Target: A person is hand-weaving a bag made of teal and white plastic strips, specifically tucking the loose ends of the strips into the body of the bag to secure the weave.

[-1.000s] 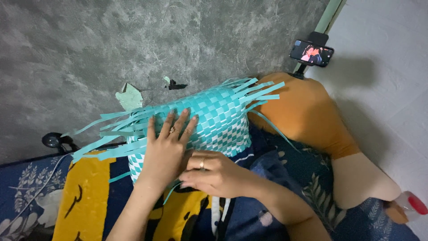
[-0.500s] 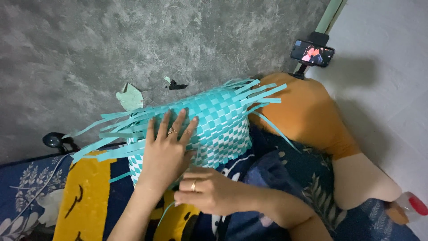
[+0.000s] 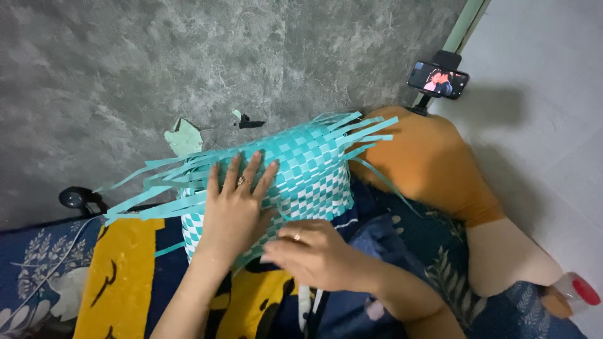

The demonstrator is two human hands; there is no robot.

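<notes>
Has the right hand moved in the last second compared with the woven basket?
Yes. The right hand has slid down, off the lower edge of the teal woven basket, toward the person; the left hand stays flat on it.

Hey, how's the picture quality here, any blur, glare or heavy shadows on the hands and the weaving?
Head view: sharp on the left hand, which lies flat on the teal and white woven basket; the right hand is slightly soft at the fingertips. Light is even with no glare; a soft shadow falls on the white floor right of the phone.

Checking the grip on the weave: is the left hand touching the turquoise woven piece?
Touching. The head view shows the left hand lying flat, fingers spread, pressed on the turquoise woven piece.
</notes>
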